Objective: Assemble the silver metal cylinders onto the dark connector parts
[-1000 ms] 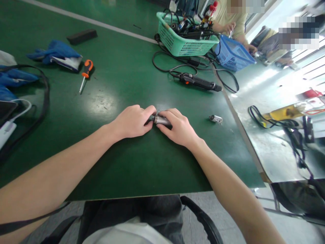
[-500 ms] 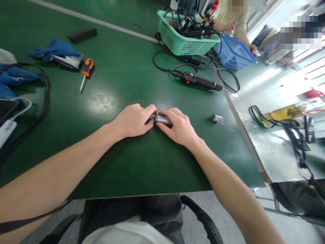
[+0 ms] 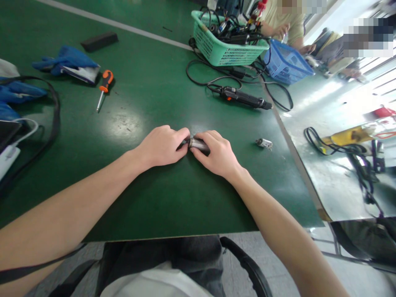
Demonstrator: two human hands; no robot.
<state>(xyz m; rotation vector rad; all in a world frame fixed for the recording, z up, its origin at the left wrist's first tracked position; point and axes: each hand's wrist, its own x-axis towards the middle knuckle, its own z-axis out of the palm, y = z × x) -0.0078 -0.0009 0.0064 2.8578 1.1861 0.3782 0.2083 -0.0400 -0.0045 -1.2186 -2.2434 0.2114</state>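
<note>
My right hand (image 3: 216,152) is wrapped round a grey metal cylinder (image 3: 199,144) that lies low over the green table. At the cylinder's left end, the fingers of my left hand (image 3: 168,146) pinch a small dark part (image 3: 185,142), mostly hidden by the fingertips. The two hands almost meet there. Off to the right of my right hand lies a small silvery cylindrical part (image 3: 264,143), which looks like a little motor.
Beyond my hands lies a black electric screwdriver (image 3: 244,99) with its cable, before a green basket (image 3: 230,57) of cables and parts. An orange-handled screwdriver (image 3: 105,88), blue gloves (image 3: 66,64) and a dark block (image 3: 99,41) are at left. A co-worker (image 3: 284,29) sits behind a blue basket (image 3: 287,62).
My hands and the metal cylinder stay almost in the same place. The view has shifted very slightly. The co-worker's hand near the blue basket has moved a little.
</note>
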